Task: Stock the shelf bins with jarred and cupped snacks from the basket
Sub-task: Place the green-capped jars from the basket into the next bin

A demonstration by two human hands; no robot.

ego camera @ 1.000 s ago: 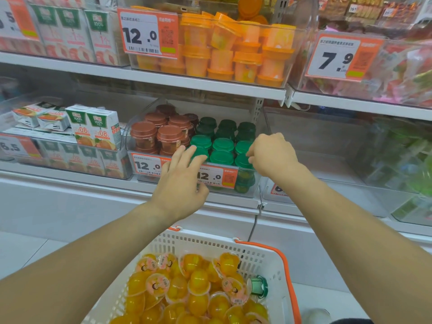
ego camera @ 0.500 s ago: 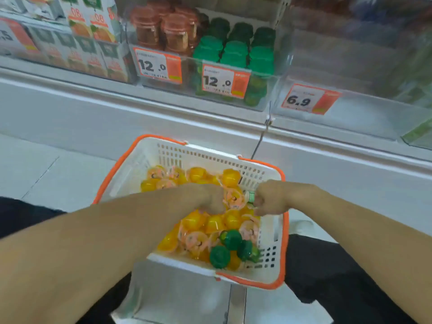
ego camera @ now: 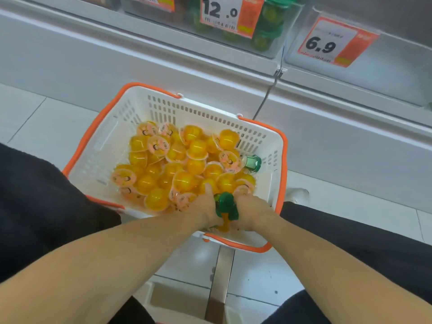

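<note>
White floor tiles (ego camera: 58,127) and the pale base of a shelf unit (ego camera: 140,54) filled the background, with clear shelf bins (ego camera: 278,46) along the top edge carrying orange-and-white price tags, one reading 12.0 (ego camera: 230,14) and another 6.9 (ego camera: 336,42); green-lidded jars (ego camera: 268,22) showed through the bin wall behind the first tag. On the floor in front of the unit stood a white basket (ego camera: 100,146) with an orange rim and handles, heaped with orange jelly cups (ego camera: 184,164), many of them turned so that their printed foil lids faced up. One green-lidded jar (ego camera: 252,163) lay on its side against the basket's right wall, beside the pile. Both forearms reached in from the bottom corners of the view and met at the basket's near edge, toward its right corner. The left hand (ego camera: 207,210) lay among the cups with its back up and thumb extended forward over the pile; its fingers were curled down against a green-lidded jar (ego camera: 225,205) held between the two hands. The right hand (ego camera: 251,212) pressed in from the other side, knuckles up, its fingers wrapped down around the same cluster of green lids. How many jars each hand grasped could not be told, since the fingers were buried under the lids and cups. A sliver of orange showed just below the green lids, between the wrists. Dark trousers (ego camera: 46,206) framed the basket on both sides.
</note>
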